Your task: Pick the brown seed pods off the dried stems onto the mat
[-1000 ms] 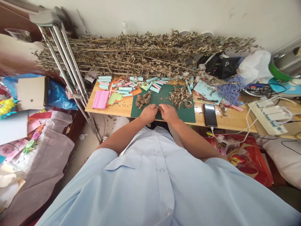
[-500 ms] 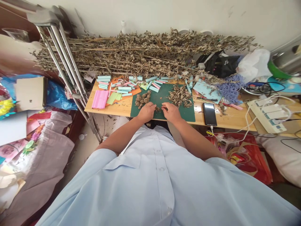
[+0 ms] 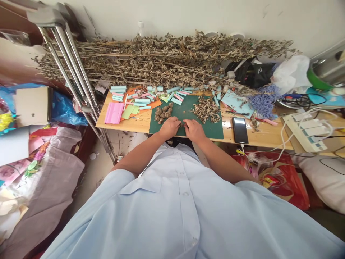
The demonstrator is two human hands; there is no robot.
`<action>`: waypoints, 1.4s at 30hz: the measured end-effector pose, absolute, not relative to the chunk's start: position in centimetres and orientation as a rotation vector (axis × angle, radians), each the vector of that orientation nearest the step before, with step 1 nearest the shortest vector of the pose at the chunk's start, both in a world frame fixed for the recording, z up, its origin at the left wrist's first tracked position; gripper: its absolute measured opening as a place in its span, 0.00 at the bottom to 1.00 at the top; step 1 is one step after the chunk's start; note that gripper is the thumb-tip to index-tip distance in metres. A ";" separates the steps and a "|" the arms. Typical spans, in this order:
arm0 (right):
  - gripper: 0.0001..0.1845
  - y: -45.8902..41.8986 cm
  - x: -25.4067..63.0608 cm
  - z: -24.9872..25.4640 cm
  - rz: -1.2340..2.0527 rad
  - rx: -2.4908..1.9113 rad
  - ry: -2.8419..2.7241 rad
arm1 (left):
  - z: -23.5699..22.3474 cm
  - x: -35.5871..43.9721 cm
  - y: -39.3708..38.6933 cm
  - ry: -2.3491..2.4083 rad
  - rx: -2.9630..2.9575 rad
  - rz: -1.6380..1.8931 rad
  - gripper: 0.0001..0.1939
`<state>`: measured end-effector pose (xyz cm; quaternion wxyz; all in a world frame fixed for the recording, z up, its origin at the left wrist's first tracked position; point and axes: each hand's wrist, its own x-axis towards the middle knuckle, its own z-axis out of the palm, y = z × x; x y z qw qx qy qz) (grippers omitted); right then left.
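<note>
Both hands meet over the near edge of a green cutting mat (image 3: 188,108). My left hand (image 3: 170,127) is closed round a small clump of dried leaves (image 3: 182,125), mostly hidden by the fingers. Against the same clump, the fingertips of my right hand (image 3: 194,130) are pinched together. Several brown rolled balls of dried leaves (image 3: 163,113) sit on the mat just beyond my left hand. A loose pile of dried leaves (image 3: 206,109) lies on the mat beyond my right hand.
Long bundles of dried stems (image 3: 161,59) line the wall. Rolled paper tubes (image 3: 142,100) and pink paper (image 3: 113,113) lie left of the mat. To the right are a charging phone (image 3: 240,130), purple cord (image 3: 264,102) and a power strip (image 3: 306,133). Metal crutches (image 3: 75,72) lean at the left.
Half a second ago my right hand was drawn apart from my left, showing the clump in the left fingers. Now the hands are together again at the clump.
</note>
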<state>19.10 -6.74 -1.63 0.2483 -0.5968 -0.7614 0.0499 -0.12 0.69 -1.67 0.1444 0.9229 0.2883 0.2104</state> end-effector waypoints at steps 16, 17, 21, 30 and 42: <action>0.18 -5.4 18.2 -1.3 0.256 -1.686 -1.863 | -1.8 0.0 0.6 0.877 2.661 0.595 0.13; 0.18 -5.4 18.3 -1.3 0.277 -1.678 -1.851 | -1.8 0.0 0.6 0.877 2.660 0.595 0.13; 0.18 -5.6 18.9 -1.6 0.368 -1.667 -1.743 | -1.8 -0.1 0.5 0.875 2.643 0.613 0.13; 0.16 -6.6 20.3 -1.8 0.317 -1.623 -1.710 | -1.6 -0.1 0.3 0.879 2.610 0.616 0.20; 0.16 -7.7 19.3 -0.8 0.234 -1.597 -1.952 | -1.6 0.2 0.3 0.877 2.656 0.605 0.19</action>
